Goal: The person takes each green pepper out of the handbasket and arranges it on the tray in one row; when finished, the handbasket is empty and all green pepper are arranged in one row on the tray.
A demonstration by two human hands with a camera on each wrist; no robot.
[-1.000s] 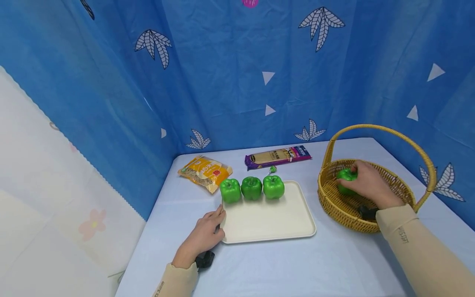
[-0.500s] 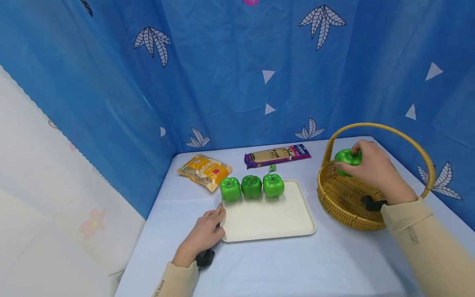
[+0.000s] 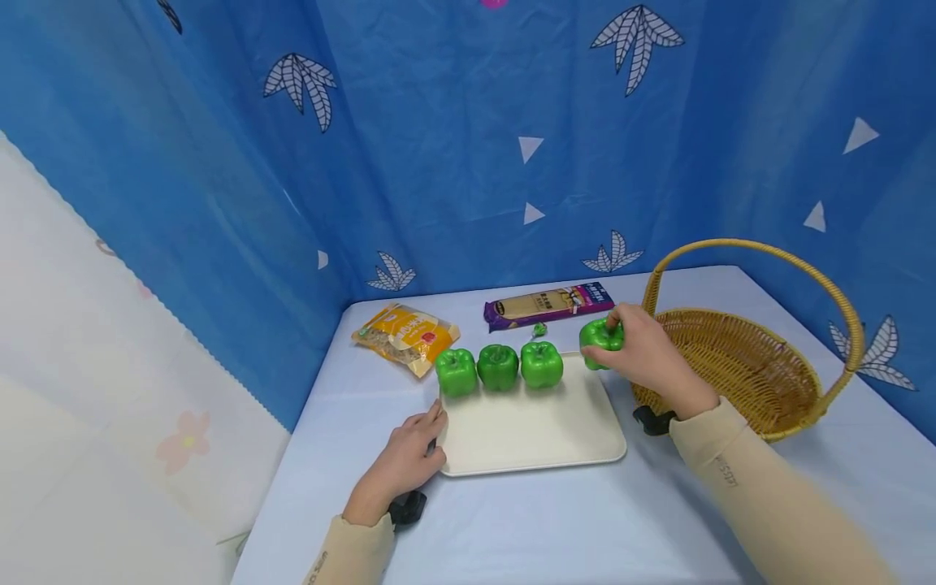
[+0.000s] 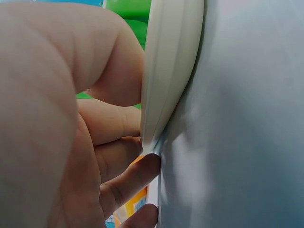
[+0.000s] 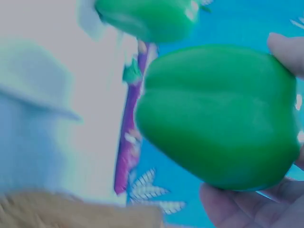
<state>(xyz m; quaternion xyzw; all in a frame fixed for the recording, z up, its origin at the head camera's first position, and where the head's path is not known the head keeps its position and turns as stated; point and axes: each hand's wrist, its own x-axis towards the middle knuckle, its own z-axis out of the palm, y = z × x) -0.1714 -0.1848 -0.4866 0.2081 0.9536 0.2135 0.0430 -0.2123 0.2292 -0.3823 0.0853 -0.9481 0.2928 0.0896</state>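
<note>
A green bell pepper (image 3: 600, 335) is gripped by my right hand (image 3: 649, 353), over the far right corner of the cream tray (image 3: 534, 439). In the right wrist view, thumb and fingers pinch that bell pepper (image 5: 213, 116) at one end. Along the tray's far side stand three more green bell peppers in a row: left one (image 3: 457, 374), darker middle one (image 3: 498, 368) and right one (image 3: 542, 366). My left hand (image 3: 405, 455) rests at the tray's left edge. Its fairly straight fingers and thumb touch the tray's side wall (image 4: 168, 61) in the left wrist view.
A wicker basket (image 3: 738, 374) with a tall handle stands to the right, partly behind my right forearm. Behind the tray lie an orange food bag (image 3: 409, 335), a purple packet (image 3: 548, 305) and a small green floret (image 3: 539, 330). A blue curtain (image 3: 468, 162) hangs behind.
My right hand has lifted the bell pepper out of the basket and carried it left to the tray's far right corner. The left hand has stayed at the tray's edge.
</note>
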